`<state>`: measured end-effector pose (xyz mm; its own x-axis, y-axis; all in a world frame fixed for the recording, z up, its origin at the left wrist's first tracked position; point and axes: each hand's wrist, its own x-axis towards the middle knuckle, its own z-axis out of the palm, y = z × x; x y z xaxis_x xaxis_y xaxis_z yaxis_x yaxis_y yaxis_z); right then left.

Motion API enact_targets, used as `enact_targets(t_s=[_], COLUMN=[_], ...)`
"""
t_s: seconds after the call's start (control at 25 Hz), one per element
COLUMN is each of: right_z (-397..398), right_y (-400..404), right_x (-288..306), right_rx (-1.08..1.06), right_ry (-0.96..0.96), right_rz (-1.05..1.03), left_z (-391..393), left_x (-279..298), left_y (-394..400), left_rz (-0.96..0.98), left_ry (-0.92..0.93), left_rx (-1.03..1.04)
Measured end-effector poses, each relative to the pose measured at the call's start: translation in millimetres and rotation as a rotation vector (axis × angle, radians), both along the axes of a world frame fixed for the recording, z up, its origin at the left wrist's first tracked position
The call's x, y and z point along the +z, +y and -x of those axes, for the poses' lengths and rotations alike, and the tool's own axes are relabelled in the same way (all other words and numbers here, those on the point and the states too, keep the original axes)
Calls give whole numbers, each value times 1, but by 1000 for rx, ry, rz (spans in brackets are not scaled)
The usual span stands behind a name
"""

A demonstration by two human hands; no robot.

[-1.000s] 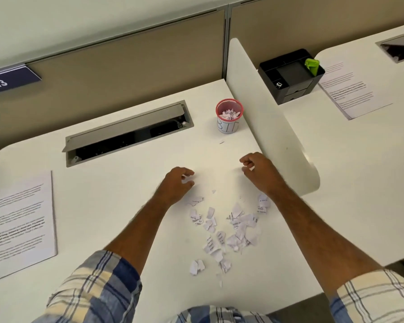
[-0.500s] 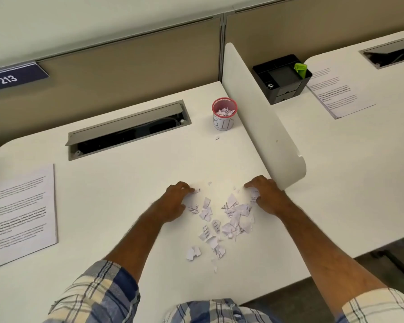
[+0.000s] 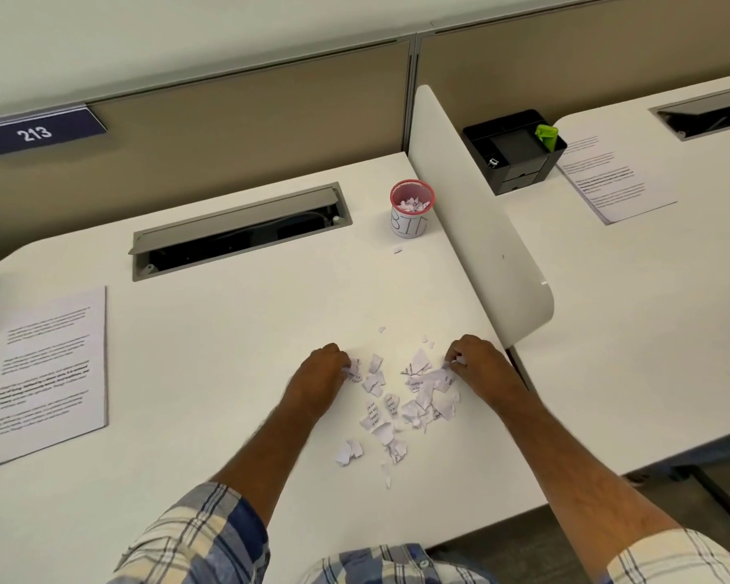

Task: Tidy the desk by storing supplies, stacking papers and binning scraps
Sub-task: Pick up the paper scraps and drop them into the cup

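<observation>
Both hands rest on the white surface at the pile's far edge: the left hand curls its fingers onto the paper scraps, and the right hand pinches one. These torn, print-marked white bits lie scattered between the forearms. Farther back, beside the divider, a red-rimmed cup lettered "BIN" holds more scraps. Across the divider, a black organiser holds a green object.

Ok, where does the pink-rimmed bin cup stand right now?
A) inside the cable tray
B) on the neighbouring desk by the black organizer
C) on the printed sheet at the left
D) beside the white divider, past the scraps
D: the bin cup stands against the white divider, beyond the paper scraps.
</observation>
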<state>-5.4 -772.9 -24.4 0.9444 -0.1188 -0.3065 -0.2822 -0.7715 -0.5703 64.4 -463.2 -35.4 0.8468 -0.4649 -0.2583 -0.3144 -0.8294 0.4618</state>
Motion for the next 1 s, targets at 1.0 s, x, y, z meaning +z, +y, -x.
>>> enact_targets(t_s=[1.0], right_z=[-164], right_y=[18], right_x=[93], right_rx=[-235], right_ry=[-306], right_rz=[-336], left_z=[-143], left_x=[100], left_y=[-66], left_rz=[321], left_ry=[-2], left_rx=[199])
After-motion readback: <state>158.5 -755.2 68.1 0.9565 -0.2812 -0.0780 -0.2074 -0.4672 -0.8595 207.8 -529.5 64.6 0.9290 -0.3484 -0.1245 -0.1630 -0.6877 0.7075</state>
